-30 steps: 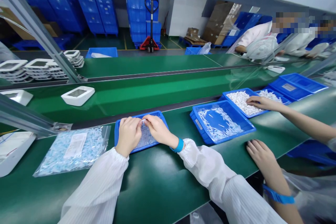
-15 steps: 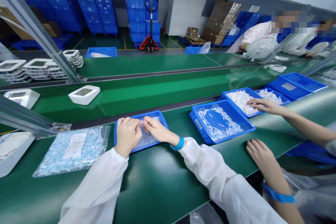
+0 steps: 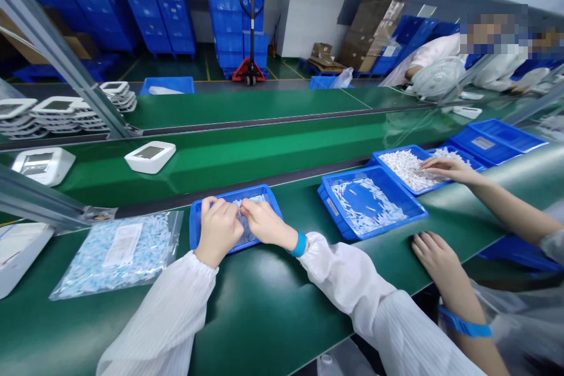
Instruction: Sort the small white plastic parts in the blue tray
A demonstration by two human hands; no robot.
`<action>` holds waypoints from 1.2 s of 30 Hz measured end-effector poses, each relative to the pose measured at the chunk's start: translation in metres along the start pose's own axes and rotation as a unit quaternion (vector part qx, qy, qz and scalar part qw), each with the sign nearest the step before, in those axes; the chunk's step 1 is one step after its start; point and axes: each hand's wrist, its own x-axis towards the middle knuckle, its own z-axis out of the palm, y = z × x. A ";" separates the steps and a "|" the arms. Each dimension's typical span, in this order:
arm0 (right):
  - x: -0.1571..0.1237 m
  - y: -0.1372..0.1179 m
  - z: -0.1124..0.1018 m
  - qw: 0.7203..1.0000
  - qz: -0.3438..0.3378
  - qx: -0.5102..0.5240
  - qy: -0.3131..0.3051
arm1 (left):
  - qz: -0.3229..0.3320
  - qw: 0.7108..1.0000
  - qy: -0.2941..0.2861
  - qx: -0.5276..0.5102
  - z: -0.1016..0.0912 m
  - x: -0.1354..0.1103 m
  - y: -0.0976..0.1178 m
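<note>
My left hand (image 3: 219, 230) and my right hand (image 3: 265, 223) come together over a small blue tray (image 3: 194, 229). Fingers and thumbs are pinched on both hands, close to each other. Whatever sits between the fingertips is too small and too covered to make out. Small whitish-blue plastic pieces (image 3: 247, 236) lie in the tray below, partly hidden by my hands. To the left, a clear bag (image 3: 154, 247) full of light-blue and white small pieces lies flat, with a white label (image 3: 123, 244) on it.
Right of me stands a blue tray (image 3: 328, 202) of similar pieces. A co-worker's hand (image 3: 453, 169) reaches into another tray (image 3: 409, 191); their other hand (image 3: 438, 255) rests on the table. White devices (image 3: 150, 157) sit on the green belt (image 3: 264, 144) beyond. A metal post (image 3: 70, 59) rises at left.
The white devices on the belt have shifted right. My hands stay over the tray, the left one's fingers slightly re-posed. The co-worker's reaching hand has moved a little to the right.
</note>
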 end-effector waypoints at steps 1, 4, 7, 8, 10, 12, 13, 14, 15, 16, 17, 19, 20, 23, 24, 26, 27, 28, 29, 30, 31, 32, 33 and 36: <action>0.000 0.000 -0.001 1.000 -0.001 0.003 -0.001 | 0.003 1.000 0.002 -0.007 0.001 0.000 0.000; -0.001 -0.001 -0.002 1.000 -0.001 0.011 0.001 | 0.013 1.000 0.005 -0.022 0.001 0.000 -0.001; -0.001 -0.002 -0.004 0.999 -0.002 0.039 -0.002 | 0.013 0.999 0.000 -0.029 0.000 0.000 -0.001; 0.000 -0.002 -0.004 0.998 -0.002 0.055 -0.002 | 0.011 0.999 -0.005 -0.031 0.000 0.000 -0.001; 0.001 0.000 -0.004 0.996 0.003 0.094 0.003 | -0.001 0.999 -0.018 -0.035 -0.001 0.000 -0.001; 0.004 0.002 -0.003 0.990 0.014 0.140 0.011 | -0.026 0.998 -0.025 -0.041 -0.002 0.000 -0.001; 0.005 0.003 -0.003 0.985 0.020 0.168 0.015 | -0.039 0.998 -0.026 -0.045 -0.002 0.000 -0.001; 0.006 0.005 -0.002 0.980 0.024 0.199 0.020 | -0.049 0.997 -0.026 -0.048 -0.002 0.000 -0.001; 0.007 0.006 -0.001 0.973 0.027 0.227 0.027 | -0.055 0.997 -0.025 -0.050 -0.002 0.000 -0.001; 0.008 0.008 0.000 0.967 0.031 0.252 0.033 | -0.056 0.997 -0.025 -0.052 -0.003 -0.001 -0.001; 0.009 0.009 0.001 0.961 0.036 0.272 0.040 | -0.055 0.997 -0.024 -0.053 -0.003 -0.001 -0.001; 0.009 0.010 0.003 0.952 0.049 0.299 0.043 | -0.052 0.997 -0.023 -0.057 -0.003 -0.001 -0.002; 0.009 0.010 0.003 0.949 0.055 0.306 0.040 | -0.049 0.997 -0.023 -0.060 -0.003 -0.001 -0.002; 0.009 0.010 0.003 0.950 0.069 0.301 0.046 | -0.042 0.996 -0.032 -0.067 -0.004 -0.001 -0.002; 0.009 0.009 0.002 0.953 0.070 0.289 0.053 | -0.042 0.996 -0.037 -0.067 -0.004 0.000 -0.002; 0.009 0.008 0.001 0.962 0.066 0.257 0.064 | -0.051 0.995 -0.045 -0.067 -0.005 0.001 -0.001; 0.009 0.007 0.000 0.966 0.061 0.241 0.065 | -0.058 0.995 -0.048 -0.068 -0.005 0.001 0.000; 0.009 0.007 -0.001 0.970 0.056 0.227 0.064 | -0.067 0.994 -0.049 -0.069 -0.006 0.001 0.000; 0.009 0.007 -0.002 0.973 0.051 0.215 0.063 | -0.078 0.993 -0.049 -0.069 -0.006 0.002 0.001; 0.008 0.006 -0.003 0.975 0.047 0.207 0.061 | -0.087 0.993 -0.048 -0.068 -0.006 0.002 0.001; 0.008 0.006 -0.004 0.976 0.044 0.203 0.060 | -0.094 0.992 -0.049 -0.067 -0.006 0.002 0.000; 0.008 0.006 -0.004 0.977 0.041 0.202 0.059 | -0.099 0.992 -0.052 -0.067 -0.006 0.002 0.000; 0.008 0.006 -0.004 0.976 0.038 0.205 0.059 | -0.100 0.991 -0.055 -0.066 -0.005 0.002 0.000; 0.007 0.006 -0.004 0.972 0.030 0.226 0.060 | -0.085 0.993 -0.055 -0.066 -0.003 0.000 -0.002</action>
